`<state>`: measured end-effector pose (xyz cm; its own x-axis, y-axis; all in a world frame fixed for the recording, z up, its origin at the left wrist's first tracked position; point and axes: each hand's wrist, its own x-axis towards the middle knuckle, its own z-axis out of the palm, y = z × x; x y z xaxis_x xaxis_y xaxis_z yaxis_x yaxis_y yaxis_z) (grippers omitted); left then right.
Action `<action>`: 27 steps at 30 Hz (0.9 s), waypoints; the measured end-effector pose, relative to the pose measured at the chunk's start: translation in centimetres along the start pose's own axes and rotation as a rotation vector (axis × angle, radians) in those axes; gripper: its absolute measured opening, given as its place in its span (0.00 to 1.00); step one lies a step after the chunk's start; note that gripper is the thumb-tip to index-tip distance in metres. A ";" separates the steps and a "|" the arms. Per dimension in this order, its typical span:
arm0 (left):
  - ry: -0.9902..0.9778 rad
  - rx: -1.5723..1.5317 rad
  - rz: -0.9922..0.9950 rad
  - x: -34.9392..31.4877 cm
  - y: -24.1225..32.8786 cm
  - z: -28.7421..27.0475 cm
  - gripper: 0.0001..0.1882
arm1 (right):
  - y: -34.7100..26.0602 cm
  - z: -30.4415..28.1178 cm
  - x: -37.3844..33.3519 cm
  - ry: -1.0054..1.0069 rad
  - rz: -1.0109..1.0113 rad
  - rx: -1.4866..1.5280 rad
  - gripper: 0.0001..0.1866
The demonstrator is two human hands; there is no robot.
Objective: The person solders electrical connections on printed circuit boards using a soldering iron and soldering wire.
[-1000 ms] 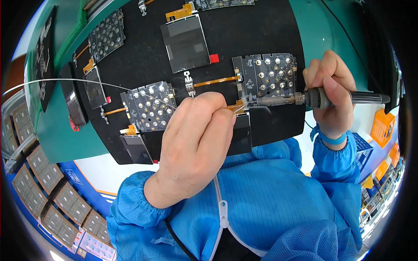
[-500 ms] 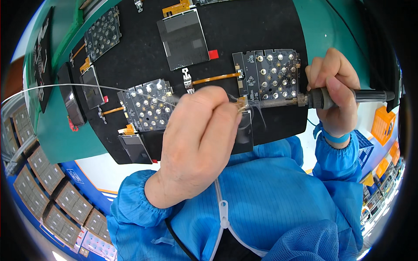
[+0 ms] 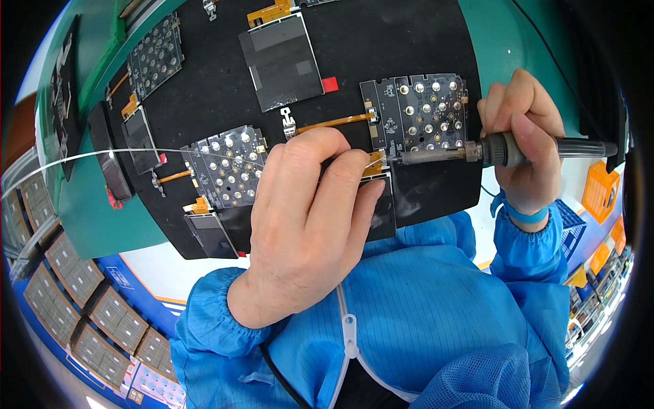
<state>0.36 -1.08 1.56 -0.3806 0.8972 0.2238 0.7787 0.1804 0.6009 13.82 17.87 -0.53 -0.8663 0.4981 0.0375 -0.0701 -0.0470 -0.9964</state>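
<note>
My right hand (image 3: pixel 528 140) is wrapped round the handle of a soldering iron (image 3: pixel 497 151), which lies almost level and points left. Its tip meets the lower left corner of a dark circuit board (image 3: pixel 398 126) with round metal contacts, beside an orange flex cable (image 3: pixel 372 168). Below that cable sits a small display panel (image 3: pixel 383 208), partly behind my left hand (image 3: pixel 310 218). Thumb and fingers of my left hand pinch a thin solder wire (image 3: pixel 136 149) that arcs in from the left. Its end reaches close to the iron tip. Faint smoke hangs there.
A black mat (image 3: pixel 211 75) on the green bench (image 3: pixel 95 221) carries another board (image 3: pixel 228 170), a larger display (image 3: pixel 283 61) and more display-and-board sets at the left. A dark phone-like slab (image 3: pixel 112 163) rests by the mat's left edge. Stacked cartons (image 3: pixel 78 300) and orange bins (image 3: pixel 599 187) stand beyond.
My left fingers have shifted slightly, showing more of the thumb and flex cable. The iron tip has moved a little right. Smoke has thinned and drifted lower.
</note>
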 end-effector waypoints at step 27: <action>0.016 0.034 0.001 -0.1 0.3 0.2 0.16 | -0.1 0.3 0.2 0.036 -0.020 -0.061 0.09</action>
<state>0.70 -0.99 1.54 -0.3871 0.8911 0.2369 0.7957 0.1931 0.5741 13.55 17.72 -0.41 -0.8464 0.5296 0.0560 -0.0561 0.0160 -0.9983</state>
